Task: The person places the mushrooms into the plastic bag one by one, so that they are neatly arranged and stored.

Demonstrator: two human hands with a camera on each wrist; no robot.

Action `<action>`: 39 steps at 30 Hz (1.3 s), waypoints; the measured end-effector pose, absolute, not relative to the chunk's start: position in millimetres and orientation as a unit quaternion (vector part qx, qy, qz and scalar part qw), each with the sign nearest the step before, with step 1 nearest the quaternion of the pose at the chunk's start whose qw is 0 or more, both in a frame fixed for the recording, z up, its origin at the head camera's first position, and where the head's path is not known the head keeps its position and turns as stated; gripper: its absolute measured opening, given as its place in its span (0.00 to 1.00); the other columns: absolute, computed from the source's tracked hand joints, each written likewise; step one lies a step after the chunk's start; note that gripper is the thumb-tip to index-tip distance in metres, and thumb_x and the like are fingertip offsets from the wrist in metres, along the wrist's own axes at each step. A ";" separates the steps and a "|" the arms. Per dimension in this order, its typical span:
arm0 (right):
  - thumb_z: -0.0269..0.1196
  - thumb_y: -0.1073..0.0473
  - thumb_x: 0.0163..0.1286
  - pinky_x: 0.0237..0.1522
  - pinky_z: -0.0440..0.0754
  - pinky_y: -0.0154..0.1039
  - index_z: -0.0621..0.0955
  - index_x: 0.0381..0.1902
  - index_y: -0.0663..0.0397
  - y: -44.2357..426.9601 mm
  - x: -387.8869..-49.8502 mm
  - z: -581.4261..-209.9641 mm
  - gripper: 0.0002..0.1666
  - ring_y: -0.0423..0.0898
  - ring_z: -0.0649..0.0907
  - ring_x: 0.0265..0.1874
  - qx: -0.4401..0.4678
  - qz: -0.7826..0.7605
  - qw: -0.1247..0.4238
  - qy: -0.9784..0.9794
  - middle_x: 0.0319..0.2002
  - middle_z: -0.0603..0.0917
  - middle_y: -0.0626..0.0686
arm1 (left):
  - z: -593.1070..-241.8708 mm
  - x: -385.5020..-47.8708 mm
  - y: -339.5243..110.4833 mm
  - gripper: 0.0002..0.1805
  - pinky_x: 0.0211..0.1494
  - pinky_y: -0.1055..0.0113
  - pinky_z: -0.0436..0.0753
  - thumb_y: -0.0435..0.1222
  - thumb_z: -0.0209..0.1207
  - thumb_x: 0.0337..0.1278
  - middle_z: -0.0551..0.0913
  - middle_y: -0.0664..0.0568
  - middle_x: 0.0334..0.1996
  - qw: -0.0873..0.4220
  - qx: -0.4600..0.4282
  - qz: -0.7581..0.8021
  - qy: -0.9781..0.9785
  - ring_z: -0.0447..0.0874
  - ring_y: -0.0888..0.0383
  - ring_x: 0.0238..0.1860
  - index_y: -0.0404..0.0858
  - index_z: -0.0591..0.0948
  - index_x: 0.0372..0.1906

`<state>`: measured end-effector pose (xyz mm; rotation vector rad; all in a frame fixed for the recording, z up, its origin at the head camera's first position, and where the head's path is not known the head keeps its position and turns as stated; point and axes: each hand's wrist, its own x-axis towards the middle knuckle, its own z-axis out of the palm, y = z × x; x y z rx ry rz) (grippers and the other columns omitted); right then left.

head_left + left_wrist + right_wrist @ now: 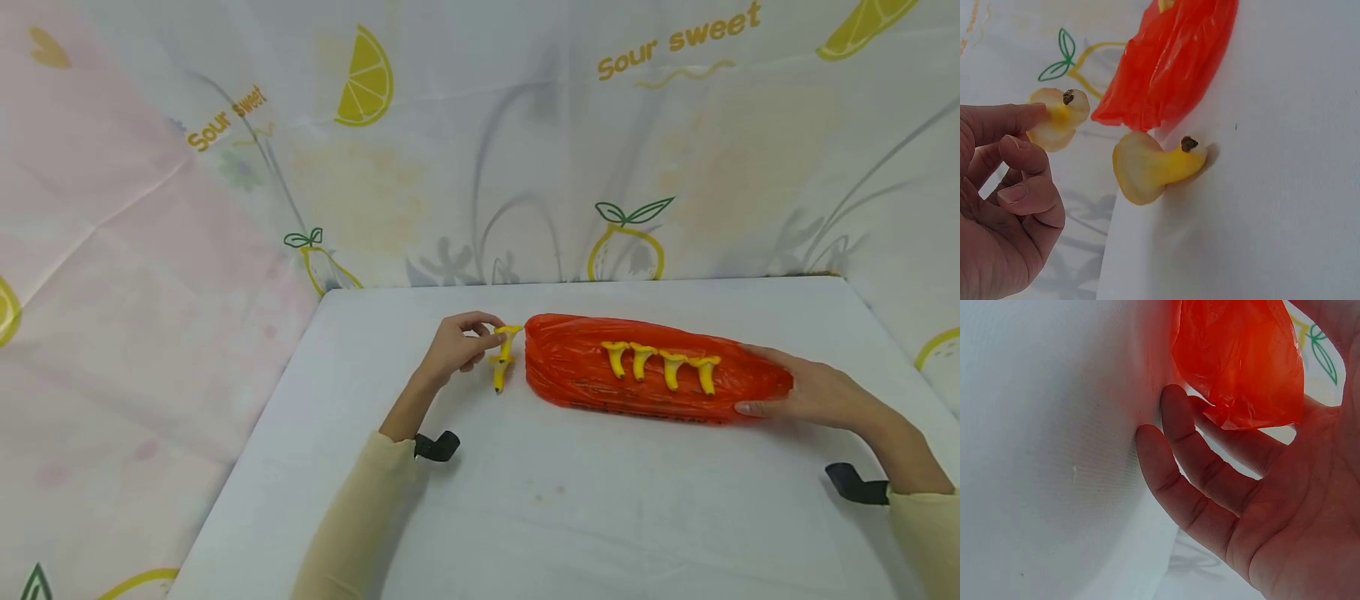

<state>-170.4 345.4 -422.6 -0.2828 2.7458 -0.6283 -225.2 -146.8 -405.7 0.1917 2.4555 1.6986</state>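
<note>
My left hand (461, 342) pinches a yellow mushroom (507, 343) with a flared cap between thumb and forefinger, off the left end of a red plastic bag (577, 367). In the left wrist view the held mushroom (1063, 117) shows a dark stem base. A second yellow mushroom (1160, 165) lies on the white table, just below the held one in the head view. Around the bag's right end my right hand (813, 392) holds on, thumb at the near edge and fingers at the far edge. Several yellow mushrooms (672, 371) sit in a row on the bag.
The white table (600, 508) has its far edge against a hanging cloth (480, 167) printed with lemons and lettering. A black wrist mount (437, 447) sticks out from the left wrist, and another black mount (855, 485) from the right one.
</note>
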 end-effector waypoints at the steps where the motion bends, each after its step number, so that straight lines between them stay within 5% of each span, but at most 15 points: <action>1: 0.67 0.33 0.58 0.44 0.74 0.71 0.57 0.74 0.64 345.5 -170.2 -422.6 0.59 0.75 0.65 0.55 -0.098 -0.220 0.155 0.958 0.62 0.62 0.79 | -405.1 -225.5 -144.1 0.11 0.16 0.71 0.63 0.39 0.68 0.58 0.76 0.47 0.30 0.076 0.064 0.569 0.816 0.63 0.57 0.14 0.42 0.86 0.44; 10: 0.68 0.33 0.57 0.44 0.73 0.72 0.57 0.74 0.62 346.2 -170.1 -423.9 0.60 0.75 0.64 0.56 -0.098 -0.219 0.152 0.959 0.62 0.62 0.78 | -405.0 -229.2 -122.2 0.12 0.16 0.71 0.64 0.40 0.68 0.57 0.76 0.47 0.30 0.097 0.061 0.606 0.787 0.64 0.57 0.14 0.42 0.86 0.45; 17: 0.68 0.32 0.57 0.45 0.73 0.72 0.58 0.74 0.62 346.5 -170.6 -424.7 0.60 0.75 0.64 0.56 -0.098 -0.215 0.150 0.960 0.63 0.62 0.78 | -409.6 -232.7 -106.2 0.12 0.16 0.72 0.65 0.39 0.67 0.59 0.76 0.35 0.34 0.104 0.058 0.620 0.776 0.64 0.58 0.13 0.41 0.85 0.46; 25: 0.68 0.32 0.57 0.44 0.73 0.72 0.58 0.74 0.62 346.6 -170.9 -424.3 0.59 0.75 0.65 0.55 -0.099 -0.215 0.151 0.960 0.62 0.63 0.79 | -410.2 -235.2 -83.4 0.11 0.19 0.65 0.66 0.38 0.68 0.58 0.72 0.51 0.23 0.094 0.062 0.625 0.772 0.65 0.55 0.16 0.40 0.86 0.45; 39: 0.68 0.32 0.57 0.43 0.74 0.71 0.58 0.74 0.63 347.9 -171.6 -426.9 0.60 0.75 0.64 0.55 -0.097 -0.216 0.152 0.960 0.62 0.63 0.78 | -411.1 -238.2 -42.4 0.10 0.15 0.72 0.66 0.38 0.70 0.53 0.70 0.52 0.15 0.141 -0.048 0.618 0.772 0.64 0.60 0.15 0.45 0.87 0.42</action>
